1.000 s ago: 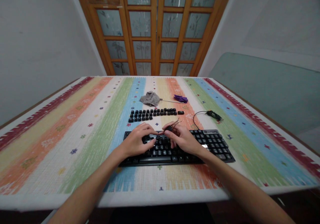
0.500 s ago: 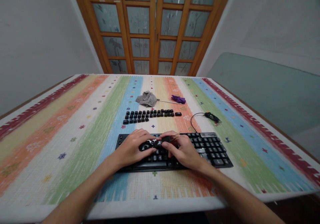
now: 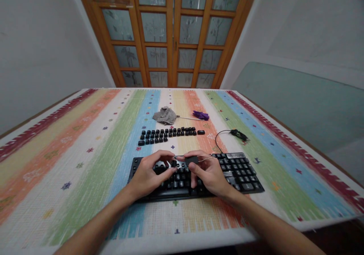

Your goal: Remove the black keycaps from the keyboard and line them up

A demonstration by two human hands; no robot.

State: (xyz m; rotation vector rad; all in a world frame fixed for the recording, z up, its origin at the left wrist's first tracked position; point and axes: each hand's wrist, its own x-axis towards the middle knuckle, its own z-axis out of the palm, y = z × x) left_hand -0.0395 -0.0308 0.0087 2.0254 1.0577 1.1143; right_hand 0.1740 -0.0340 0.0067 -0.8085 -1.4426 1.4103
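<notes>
A black keyboard (image 3: 184, 192) lies across the near part of the table, with part of its upper rows bare of keycaps. My left hand (image 3: 149, 173) is over its left half, thumb and forefinger closed on a small black keycap (image 3: 173, 164). Just to the right, my right hand (image 3: 209, 173) grips a keycap puller (image 3: 192, 159) by its black handle. The puller's thin wires point right, away from the keycap. Beyond the keyboard, loose black keycaps (image 3: 178, 133) stand in uneven rows.
Behind the loose keycaps lie a crumpled grey cloth (image 3: 165, 115) and a purple bundle (image 3: 200, 115), with a thin rod between them. The keyboard's coiled cable (image 3: 239, 135) rests at the right. A striped tablecloth (image 3: 93, 164) covers the table.
My left finger and thumb have lifted slightly off the key rows, and the keycap between them shows more clearly. The puller remains in my right hand. The view has tilted a little.
</notes>
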